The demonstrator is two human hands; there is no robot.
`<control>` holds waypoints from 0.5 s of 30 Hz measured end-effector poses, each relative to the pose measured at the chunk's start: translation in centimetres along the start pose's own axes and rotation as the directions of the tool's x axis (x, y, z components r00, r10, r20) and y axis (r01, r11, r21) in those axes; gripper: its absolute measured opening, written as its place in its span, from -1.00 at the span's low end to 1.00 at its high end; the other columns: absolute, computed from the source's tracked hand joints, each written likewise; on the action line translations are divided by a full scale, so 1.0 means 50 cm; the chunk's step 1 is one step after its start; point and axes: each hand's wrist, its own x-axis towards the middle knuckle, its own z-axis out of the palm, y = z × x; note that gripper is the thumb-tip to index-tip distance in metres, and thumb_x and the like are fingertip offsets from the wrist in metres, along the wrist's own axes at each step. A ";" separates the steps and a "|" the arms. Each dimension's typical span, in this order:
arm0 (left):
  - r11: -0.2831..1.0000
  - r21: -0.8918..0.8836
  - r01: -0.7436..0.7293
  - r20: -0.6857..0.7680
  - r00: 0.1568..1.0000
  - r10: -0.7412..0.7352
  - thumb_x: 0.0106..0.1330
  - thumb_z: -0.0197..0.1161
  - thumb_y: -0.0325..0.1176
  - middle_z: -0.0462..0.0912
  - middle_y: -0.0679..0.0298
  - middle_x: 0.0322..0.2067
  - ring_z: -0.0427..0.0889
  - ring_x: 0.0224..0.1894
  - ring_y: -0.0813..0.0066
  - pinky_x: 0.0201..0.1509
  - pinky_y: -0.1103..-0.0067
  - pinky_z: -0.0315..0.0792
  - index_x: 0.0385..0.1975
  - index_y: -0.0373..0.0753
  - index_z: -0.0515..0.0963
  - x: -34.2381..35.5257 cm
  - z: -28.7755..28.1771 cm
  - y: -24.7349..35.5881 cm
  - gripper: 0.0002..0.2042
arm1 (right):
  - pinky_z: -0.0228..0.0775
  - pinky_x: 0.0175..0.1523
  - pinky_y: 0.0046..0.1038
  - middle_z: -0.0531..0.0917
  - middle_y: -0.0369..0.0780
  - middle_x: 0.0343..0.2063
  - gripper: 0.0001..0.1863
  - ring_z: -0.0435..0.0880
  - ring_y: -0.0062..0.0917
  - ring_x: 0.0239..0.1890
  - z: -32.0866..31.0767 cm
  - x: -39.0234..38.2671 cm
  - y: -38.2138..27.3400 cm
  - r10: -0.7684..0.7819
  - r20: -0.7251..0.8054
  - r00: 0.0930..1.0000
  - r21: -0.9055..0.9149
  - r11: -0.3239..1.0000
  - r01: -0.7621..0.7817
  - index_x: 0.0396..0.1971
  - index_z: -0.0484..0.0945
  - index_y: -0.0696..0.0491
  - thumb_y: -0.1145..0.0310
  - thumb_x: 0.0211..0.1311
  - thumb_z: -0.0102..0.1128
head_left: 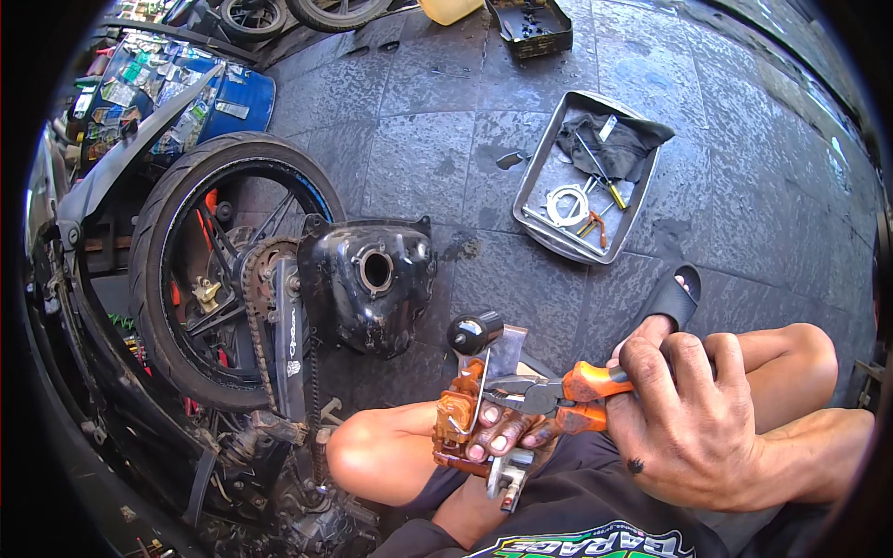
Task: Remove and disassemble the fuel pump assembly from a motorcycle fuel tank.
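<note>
My left hand (pixel 507 435), its fingertips dark with grime, is closed around a rust-stained fuel pump unit (pixel 456 414) above my lap. From the unit a thin metal wire arm rises to a black cylindrical float (pixel 474 332). A metal bracket with a fitting (pixel 509 474) sticks out below my left fingers. In my right hand (pixel 688 418) are pliers (pixel 567 400) with orange grips, squeezed in the fist. Their jaws point left and lie at the wire arm beside the unit; whether they pinch it I cannot tell. My left palm is hidden behind the unit.
A black fuel tank (pixel 400 302) with a round opening stands ahead, beside a motorcycle wheel (pixel 149 242) with chain. Farther right, a metal tray (pixel 523 200) holds a dark cloth (pixel 595 139), a white ring gasket (pixel 555 206) and screwdrivers. A blue drum (pixel 246 112) stands far left.
</note>
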 end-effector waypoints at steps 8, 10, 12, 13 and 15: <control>0.999 0.031 -0.035 0.004 0.999 0.035 0.51 -0.08 0.08 0.69 0.41 -0.58 0.65 -0.27 0.54 -0.11 0.53 0.29 -0.17 -0.26 0.57 0.007 0.007 0.002 -0.52 | 0.24 -0.32 -0.29 0.57 -0.04 -0.26 -0.77 0.51 -0.33 -0.33 0.000 -0.006 0.023 -0.023 0.038 0.999 0.092 0.996 0.019 -0.66 0.49 0.12 0.27 -0.32 0.19; 0.999 0.041 -0.035 -0.004 0.999 0.035 0.51 -0.08 0.08 0.69 0.41 -0.58 0.65 -0.27 0.54 -0.11 0.53 0.29 -0.17 -0.26 0.57 0.010 0.006 0.003 -0.52 | 0.25 -0.29 -0.28 0.58 -0.05 -0.25 -0.77 0.52 -0.33 -0.31 0.004 -0.007 0.014 -0.007 0.041 0.999 0.104 0.995 0.003 -0.64 0.51 0.13 0.27 -0.31 0.19; 0.997 0.059 -0.041 -0.021 0.999 0.042 0.51 -0.08 0.08 0.69 0.41 -0.58 0.65 -0.27 0.54 -0.11 0.53 0.29 -0.17 -0.26 0.57 0.002 0.008 0.008 -0.51 | 0.26 -0.24 -0.26 0.58 -0.08 -0.22 -0.77 0.54 -0.30 -0.26 0.003 0.000 -0.011 0.037 0.021 0.999 0.079 0.996 -0.039 -0.62 0.55 0.13 0.27 -0.30 0.19; 0.998 0.056 -0.035 -0.024 0.999 0.036 0.51 -0.08 0.09 0.69 0.41 -0.58 0.65 -0.27 0.54 -0.12 0.53 0.29 -0.17 -0.26 0.57 0.003 0.008 0.008 -0.51 | 0.27 -0.23 -0.24 0.59 -0.11 -0.23 -0.76 0.55 -0.31 -0.23 -0.002 0.000 -0.018 0.060 0.033 0.998 0.082 0.995 -0.062 -0.61 0.58 0.13 0.29 -0.34 0.21; 0.998 0.052 -0.023 -0.029 0.999 0.024 0.51 -0.07 0.09 0.69 0.41 -0.58 0.65 -0.27 0.54 -0.12 0.53 0.29 -0.17 -0.26 0.57 0.004 0.007 0.008 -0.51 | 0.27 -0.23 -0.25 0.59 -0.12 -0.24 -0.76 0.55 -0.32 -0.24 0.001 -0.002 -0.025 0.079 0.001 0.997 0.056 0.995 -0.079 -0.62 0.58 0.13 0.30 -0.37 0.22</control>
